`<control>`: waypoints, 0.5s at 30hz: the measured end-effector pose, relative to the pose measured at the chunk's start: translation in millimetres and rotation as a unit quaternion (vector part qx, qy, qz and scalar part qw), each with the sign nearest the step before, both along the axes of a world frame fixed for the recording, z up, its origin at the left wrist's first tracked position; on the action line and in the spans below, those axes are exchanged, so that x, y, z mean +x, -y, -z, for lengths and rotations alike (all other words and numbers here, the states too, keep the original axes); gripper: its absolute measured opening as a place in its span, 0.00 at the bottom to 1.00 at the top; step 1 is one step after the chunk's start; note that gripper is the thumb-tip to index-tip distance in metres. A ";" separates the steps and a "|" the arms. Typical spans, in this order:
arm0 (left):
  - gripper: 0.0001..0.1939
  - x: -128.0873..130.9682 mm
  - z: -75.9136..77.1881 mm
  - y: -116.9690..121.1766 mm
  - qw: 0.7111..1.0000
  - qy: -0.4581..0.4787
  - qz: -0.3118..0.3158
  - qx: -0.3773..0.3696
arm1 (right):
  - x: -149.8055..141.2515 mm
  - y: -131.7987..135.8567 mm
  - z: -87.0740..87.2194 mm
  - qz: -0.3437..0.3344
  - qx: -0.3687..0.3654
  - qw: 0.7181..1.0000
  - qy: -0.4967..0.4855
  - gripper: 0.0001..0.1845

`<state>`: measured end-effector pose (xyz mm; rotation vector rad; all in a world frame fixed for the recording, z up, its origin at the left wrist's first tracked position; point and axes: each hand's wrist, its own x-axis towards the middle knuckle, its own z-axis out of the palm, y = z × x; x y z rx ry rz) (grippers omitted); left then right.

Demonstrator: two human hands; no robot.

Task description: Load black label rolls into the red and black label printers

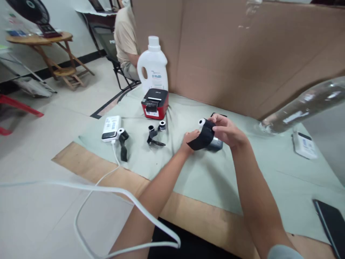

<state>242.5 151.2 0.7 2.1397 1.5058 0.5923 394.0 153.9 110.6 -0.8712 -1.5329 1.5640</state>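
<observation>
Both my hands meet over the pale green cloth [215, 180]. My right hand [228, 131] grips a small roll with a white core [201, 123]; a wide black ribbon [202, 139] runs off it. My left hand [191, 139] pinches the loose lower end of that ribbon. Just under the hands lies a small grey device [217, 144]. Two more black ribbon rolls lie to the left: one [123, 138] beside a white device [111, 128], another [154, 135] in the middle.
A red and black label printer [155, 103] and a white jug [153, 64] stand at the back by a cardboard wall [242, 54]. A clear plastic bottle [304, 106], a white device [304, 144] and a dark phone [330, 221] lie right. A white cable [113, 190] crosses the foreground. A seated person [125, 39] is behind.
</observation>
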 end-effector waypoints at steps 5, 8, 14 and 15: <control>0.28 -1.1 3.2 5.8 0.993 0.011 0.036 0.110 | 62.8 -27.2 30.8 0.118 0.072 0.980 0.141 0.20; 0.34 0.5 10.6 8.5 0.982 0.021 0.064 0.175 | 71.8 -42.7 56.4 0.158 0.136 0.952 0.225 0.14; 0.25 3.8 20.5 7.2 0.963 0.022 0.117 0.241 | 75.5 -54.9 77.1 0.184 0.202 0.882 0.384 0.09; 0.24 3.9 20.9 6.9 0.962 0.021 0.118 0.246 | 74.6 -54.2 77.4 0.178 0.202 0.872 0.408 0.10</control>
